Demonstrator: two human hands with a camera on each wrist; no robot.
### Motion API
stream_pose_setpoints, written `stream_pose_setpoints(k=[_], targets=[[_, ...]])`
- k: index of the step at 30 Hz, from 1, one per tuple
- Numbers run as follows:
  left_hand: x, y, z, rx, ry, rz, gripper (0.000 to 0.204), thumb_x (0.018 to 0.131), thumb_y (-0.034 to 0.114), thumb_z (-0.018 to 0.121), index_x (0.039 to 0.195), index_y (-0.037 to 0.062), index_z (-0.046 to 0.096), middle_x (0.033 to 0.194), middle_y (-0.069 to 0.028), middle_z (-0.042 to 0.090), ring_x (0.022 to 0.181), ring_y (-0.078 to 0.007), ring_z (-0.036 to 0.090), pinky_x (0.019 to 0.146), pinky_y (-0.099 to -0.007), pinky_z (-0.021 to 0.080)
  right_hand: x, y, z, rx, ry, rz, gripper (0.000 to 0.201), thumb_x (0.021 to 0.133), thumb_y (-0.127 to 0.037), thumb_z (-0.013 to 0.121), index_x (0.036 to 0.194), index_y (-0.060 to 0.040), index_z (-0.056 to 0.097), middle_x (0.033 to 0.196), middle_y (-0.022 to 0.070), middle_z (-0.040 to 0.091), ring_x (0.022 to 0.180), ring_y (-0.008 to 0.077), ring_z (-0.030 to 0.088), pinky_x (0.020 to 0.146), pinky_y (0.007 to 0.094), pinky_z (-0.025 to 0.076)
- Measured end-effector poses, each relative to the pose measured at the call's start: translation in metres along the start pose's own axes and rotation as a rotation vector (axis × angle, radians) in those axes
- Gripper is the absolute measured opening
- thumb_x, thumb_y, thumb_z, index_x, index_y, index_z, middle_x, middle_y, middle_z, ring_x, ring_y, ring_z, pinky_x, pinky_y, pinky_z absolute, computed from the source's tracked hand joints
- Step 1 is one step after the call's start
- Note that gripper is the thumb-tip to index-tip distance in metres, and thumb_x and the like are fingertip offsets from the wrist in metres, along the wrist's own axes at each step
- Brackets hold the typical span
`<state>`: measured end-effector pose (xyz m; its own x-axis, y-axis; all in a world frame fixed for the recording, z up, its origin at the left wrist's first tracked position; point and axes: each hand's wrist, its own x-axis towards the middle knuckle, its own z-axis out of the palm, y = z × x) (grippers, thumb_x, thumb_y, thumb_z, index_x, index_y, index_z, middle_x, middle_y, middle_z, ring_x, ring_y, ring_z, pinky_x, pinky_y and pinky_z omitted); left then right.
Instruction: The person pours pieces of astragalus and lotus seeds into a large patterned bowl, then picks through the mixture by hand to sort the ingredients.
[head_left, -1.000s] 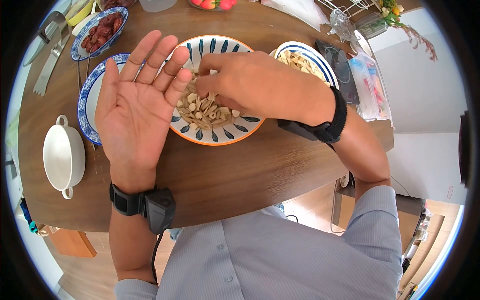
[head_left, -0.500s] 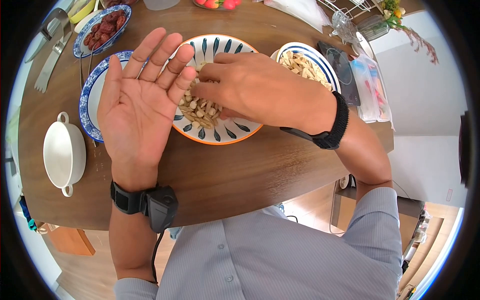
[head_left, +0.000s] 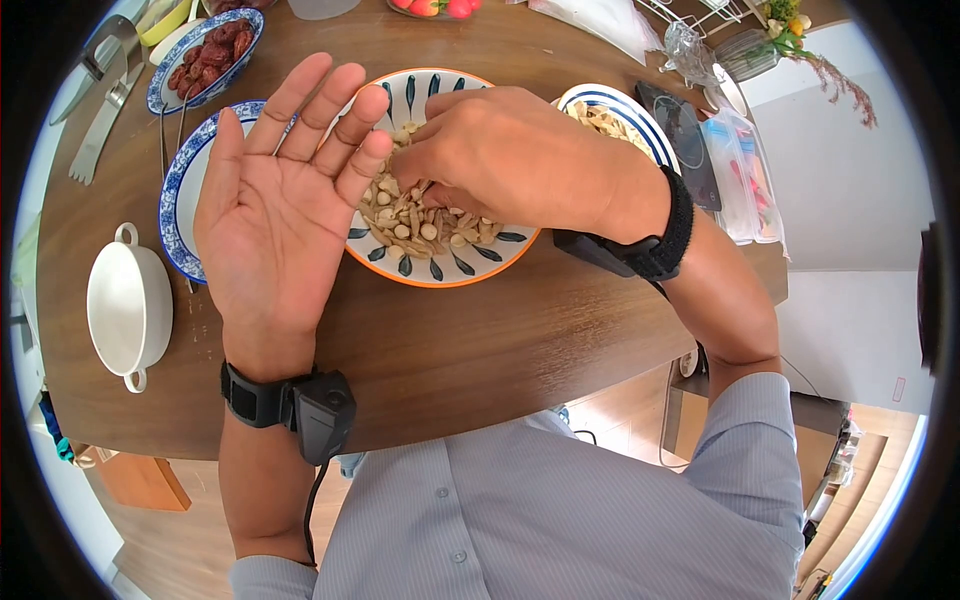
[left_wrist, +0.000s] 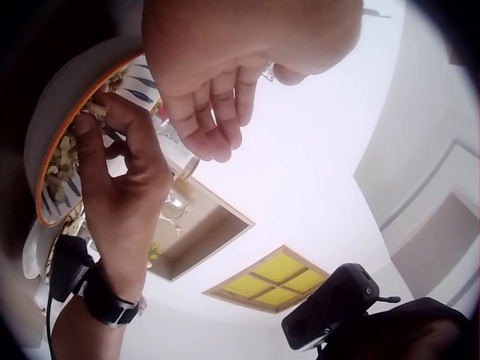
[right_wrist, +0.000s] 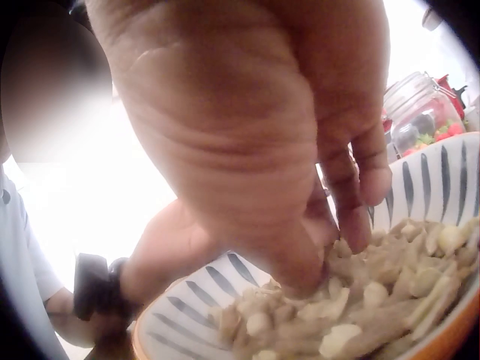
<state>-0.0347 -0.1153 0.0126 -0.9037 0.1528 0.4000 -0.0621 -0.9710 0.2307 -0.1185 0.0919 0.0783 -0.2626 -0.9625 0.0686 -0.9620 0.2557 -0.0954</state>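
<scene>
My left hand (head_left: 275, 205) is held palm up with its fingers straight, over the blue-rimmed plate (head_left: 175, 215) and beside the orange-rimmed bowl (head_left: 440, 283). Nothing lies on its palm. Inside that bowl is a heap of pale tan dried slices (head_left: 405, 225), mixed with rounder whitish pieces. My right hand (head_left: 520, 155) reaches down into the heap, fingers bent. In the left wrist view, a pale piece (left_wrist: 94, 109) shows between the right thumb and forefinger. The right wrist view has the right thumb (right_wrist: 304, 270) pressed in among the slices.
Right of the bowl stands a blue-striped dish (head_left: 655, 130) of pale slices, near a black scale (head_left: 685, 140) and a clear plastic box (head_left: 735, 175). On the left are a white two-handled pot (head_left: 130, 305), red dates (head_left: 210, 60) in a dish and metal tongs (head_left: 105, 125).
My right hand has shifted about within the bowl, its fingers working through the slices, and the wrist has turned a little. My left hand has stayed almost still.
</scene>
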Motion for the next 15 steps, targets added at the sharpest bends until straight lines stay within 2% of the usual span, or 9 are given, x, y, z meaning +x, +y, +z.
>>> stream_pose_setpoints(k=[3,9,11,15], targets=[[0.0,0.0,0.0,0.0,0.005,0.0,0.06,0.113,0.035,0.034,0.154,-0.009,0.034,0.15,-0.0261,0.051,0.139,-0.0362,0.05,0.119,-0.0487,0.039,0.0,0.004,0.002,0.018,0.05,-0.036,0.01,0.084,-0.012,0.07,0.091,-0.0048,0.073,0.079,0.0176,0.071,0.08,0.0358,0.072,0.072,0.0444,0.058],[0.0,0.0,0.001,0.004,0.006,-0.001,0.06,0.113,0.035,0.034,0.155,-0.0088,0.033,0.15,-0.0262,0.051,0.14,-0.0363,0.05,0.119,-0.049,0.039,-0.002,0.008,-0.001,0.137,-0.073,0.065,0.011,0.085,-0.012,0.071,0.093,-0.0059,0.074,0.086,0.0161,0.073,0.09,0.0335,0.072,0.077,0.0432,0.058],[-0.001,0.0,0.0,0.006,0.007,-0.002,0.06,0.113,0.035,0.034,0.155,-0.0087,0.033,0.15,-0.0262,0.051,0.14,-0.0363,0.05,0.119,-0.0491,0.039,-0.004,0.014,0.004,0.236,0.002,0.046,0.013,0.085,-0.009,0.071,0.097,-0.0069,0.075,0.09,0.0155,0.074,0.093,0.0338,0.072,0.08,0.0426,0.057],[-0.001,0.0,0.0,0.007,0.015,0.0,0.06,0.113,0.034,0.034,0.155,-0.0087,0.033,0.15,-0.026,0.051,0.14,-0.0361,0.05,0.119,-0.0489,0.039,-0.003,0.019,0.006,0.317,0.013,0.045,0.018,0.084,-0.003,0.071,0.101,-0.007,0.075,0.092,0.0159,0.074,0.092,0.0351,0.072,0.081,0.0421,0.057]])
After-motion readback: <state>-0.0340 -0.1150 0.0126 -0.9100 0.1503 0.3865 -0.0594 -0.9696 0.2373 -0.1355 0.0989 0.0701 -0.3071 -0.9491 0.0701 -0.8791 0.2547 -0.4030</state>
